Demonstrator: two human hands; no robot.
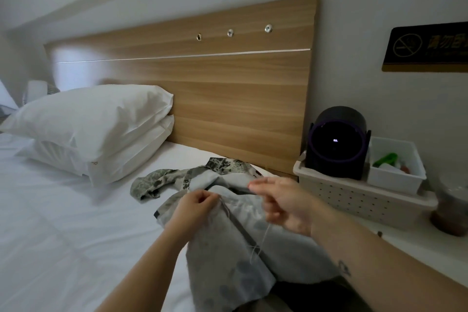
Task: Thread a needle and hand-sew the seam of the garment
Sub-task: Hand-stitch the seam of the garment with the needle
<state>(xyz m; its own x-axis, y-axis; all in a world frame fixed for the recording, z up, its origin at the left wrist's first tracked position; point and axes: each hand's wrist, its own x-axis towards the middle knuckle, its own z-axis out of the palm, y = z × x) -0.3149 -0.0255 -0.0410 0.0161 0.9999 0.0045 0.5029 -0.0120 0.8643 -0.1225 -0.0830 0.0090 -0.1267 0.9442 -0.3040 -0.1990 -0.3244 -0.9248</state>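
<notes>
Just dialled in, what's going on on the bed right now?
A person is hand-sewing a grey-green patterned fabric garment that lies across their lap at the white-sheeted bed. The left hand pinches the garment at its seam. The right hand is raised beside it, and a thin pale thread runs from the fabric up towards it. Blur hides that hand's grip and the needle.

The garment (228,243) is thin grey-green cloth with a darker leaf-like print. It lies crumpled on the white bed (76,210) and reaches toward the person, with its paler inner side mostly up. The left hand (195,204) pinches a raised fold beside a dark seam. A pale thread (262,239) comes from this fold, hangs in a loop and rises to the blurred right hand (283,205). The needle is too small to make out.
</notes>
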